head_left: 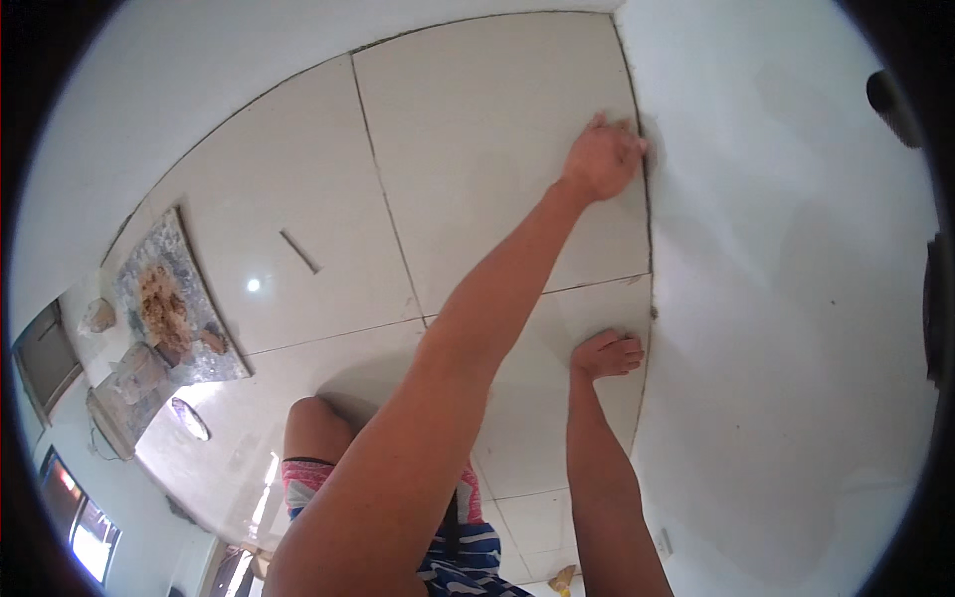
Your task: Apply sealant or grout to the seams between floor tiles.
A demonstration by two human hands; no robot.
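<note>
My left hand [605, 161] reaches far out to the seam [649, 219] where the pale floor tiles meet the white wall. Its fingers are curled and slightly blurred at the seam; whatever they may hold is too small to make out. Closer to me, my right hand [608, 355] rests on a floor tile [557, 328] beside the same seam, palm down with its fingers stretched toward the wall. Dark lines run along the tile joints.
A thin grey strip [298, 251] lies on the tiles to the left. Farther left, a stained board [211, 298] carries a brownish crumbly heap [161, 301]. Near it stand a whitish bucket [137, 370] and a pale lump [98, 316]. A round shiny object [190, 419] lies near the board.
</note>
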